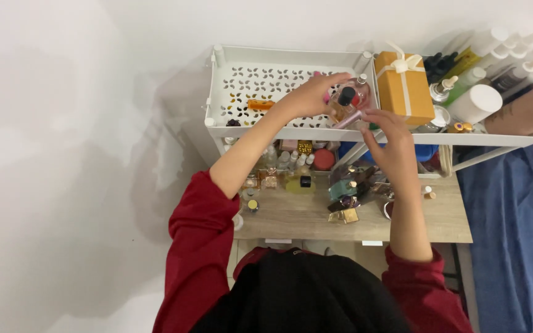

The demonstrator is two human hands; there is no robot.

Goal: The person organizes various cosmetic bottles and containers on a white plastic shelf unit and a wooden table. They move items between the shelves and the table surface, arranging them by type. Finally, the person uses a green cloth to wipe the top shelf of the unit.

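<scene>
My left hand reaches into the white perforated top tray of a shelf rack and grips a small clear perfume bottle with a black cap. My right hand is just in front of it, pinching a slim pink tube that lies at the tray's front rim. Both sleeves are dark red. A small orange item lies in the tray to the left of my hands.
An orange gift box with a cream ribbon stands right of the bottle. White and green bottles crowd the shelf's right end. Below, a wooden shelf carries several small perfume bottles. A blue cloth lies at right, a white wall at left.
</scene>
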